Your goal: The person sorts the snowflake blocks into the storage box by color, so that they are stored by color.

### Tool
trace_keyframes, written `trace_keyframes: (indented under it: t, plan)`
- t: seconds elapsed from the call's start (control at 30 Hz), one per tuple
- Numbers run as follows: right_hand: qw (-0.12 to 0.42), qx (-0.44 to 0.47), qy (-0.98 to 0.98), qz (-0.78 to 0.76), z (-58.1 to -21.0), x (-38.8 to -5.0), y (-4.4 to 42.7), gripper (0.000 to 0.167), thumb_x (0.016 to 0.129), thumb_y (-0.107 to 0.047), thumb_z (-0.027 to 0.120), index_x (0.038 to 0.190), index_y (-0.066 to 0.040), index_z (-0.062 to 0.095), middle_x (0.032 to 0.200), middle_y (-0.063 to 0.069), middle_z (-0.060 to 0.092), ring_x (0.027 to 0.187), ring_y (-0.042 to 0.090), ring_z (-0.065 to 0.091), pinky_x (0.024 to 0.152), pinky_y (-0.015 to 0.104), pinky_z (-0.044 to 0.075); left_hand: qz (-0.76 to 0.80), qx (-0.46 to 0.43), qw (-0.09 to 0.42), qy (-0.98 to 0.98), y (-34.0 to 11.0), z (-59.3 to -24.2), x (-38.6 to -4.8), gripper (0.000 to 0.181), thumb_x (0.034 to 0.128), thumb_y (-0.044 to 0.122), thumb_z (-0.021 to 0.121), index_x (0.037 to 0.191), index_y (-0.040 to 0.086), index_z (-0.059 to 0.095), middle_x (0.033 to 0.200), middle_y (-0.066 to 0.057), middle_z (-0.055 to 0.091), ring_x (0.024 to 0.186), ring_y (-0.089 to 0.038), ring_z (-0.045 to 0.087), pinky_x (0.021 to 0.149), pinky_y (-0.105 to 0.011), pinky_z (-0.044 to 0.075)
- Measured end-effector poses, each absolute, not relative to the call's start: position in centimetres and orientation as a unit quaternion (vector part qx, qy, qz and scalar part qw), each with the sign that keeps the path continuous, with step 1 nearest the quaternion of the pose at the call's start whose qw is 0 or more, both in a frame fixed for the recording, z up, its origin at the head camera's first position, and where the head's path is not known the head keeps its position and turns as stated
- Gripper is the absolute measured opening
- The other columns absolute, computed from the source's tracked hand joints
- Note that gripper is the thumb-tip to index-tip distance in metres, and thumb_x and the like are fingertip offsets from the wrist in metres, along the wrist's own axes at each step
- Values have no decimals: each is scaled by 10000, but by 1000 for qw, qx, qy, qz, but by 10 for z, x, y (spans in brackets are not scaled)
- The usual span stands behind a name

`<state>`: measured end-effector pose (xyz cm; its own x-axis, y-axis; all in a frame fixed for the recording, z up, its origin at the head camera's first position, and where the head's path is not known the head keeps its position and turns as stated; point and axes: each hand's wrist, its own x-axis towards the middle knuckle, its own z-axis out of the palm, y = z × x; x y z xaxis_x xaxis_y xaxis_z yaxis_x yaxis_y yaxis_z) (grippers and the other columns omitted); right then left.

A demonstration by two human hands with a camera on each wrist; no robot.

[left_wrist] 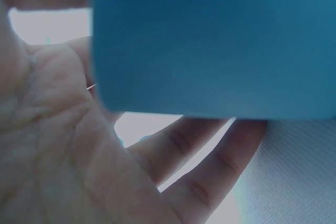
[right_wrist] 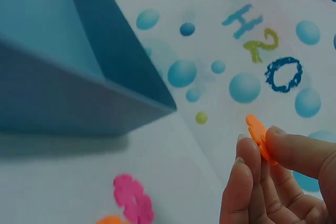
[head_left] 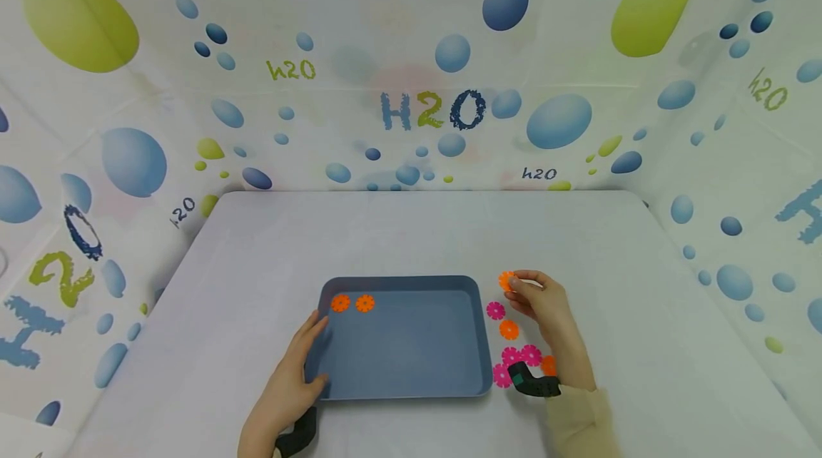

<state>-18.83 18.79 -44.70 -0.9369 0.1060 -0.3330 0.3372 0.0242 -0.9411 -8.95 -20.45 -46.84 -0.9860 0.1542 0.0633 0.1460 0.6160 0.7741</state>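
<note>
A blue-grey tray (head_left: 404, 351) lies on the white table, with two orange flower-shaped pieces (head_left: 364, 303) in its far left corner. My left hand (head_left: 292, 372) rests against the tray's left side, fingers and thumb spread along the rim. The left wrist view shows its fairly straight fingers partly hidden behind the tray wall. To the right of the tray, my right hand (head_left: 542, 304) pinches an orange flower-shaped piece (right_wrist: 258, 136) between thumb and fingertips, above the table. Several pink flower pieces (head_left: 496, 310) and orange flower pieces (head_left: 509, 329) lie between the tray and that hand.
Dark wrist straps (head_left: 536, 381) sit on both wrists; the right one partly covers the near flower pieces in the head view. A white sheet (head_left: 385, 37) printed with blue and green drops and "H2O" lettering surrounds the table.
</note>
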Motion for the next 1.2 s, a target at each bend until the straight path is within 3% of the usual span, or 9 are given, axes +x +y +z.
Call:
trace_keyframes:
  t: [0.3,0.5,0.63,1.2]
  plan:
    - [88,114,686,-714,-436,-204,154,378,967,-126,575,1297,30,479,856,-99,658,803,71,686,736,176,570,427,83,6,901,-205,-468,-89,849,739,-130,654,1498,43,315,1597,-203,193,1425,-491,231,1050,-652,349]
    - [86,100,707,-695,-431,-213,122,370,938,-80,612,1281,29,526,998,31,664,801,125,664,684,165,550,428,78,11,900,-205,-466,-88,852,742,-137,659,1500,46,314,1601,-197,187,1435,-481,223,1064,-643,340]
    - [79,86,723,-681,-432,-217,98,374,897,-49,660,1252,24,564,1078,106,654,740,77,662,624,157,514,428,79,9,900,-204,-466,-88,850,741,-136,661,1498,41,317,1600,-199,191,1432,-483,225,1063,-642,340]
    - [123,36,756,-641,-458,-208,33,246,872,-63,693,1105,-1,642,969,145,680,661,99,641,631,263,575,426,83,11,901,-204,-466,-89,855,747,-138,662,1503,44,307,1605,-187,182,1439,-469,226,1064,-625,352]
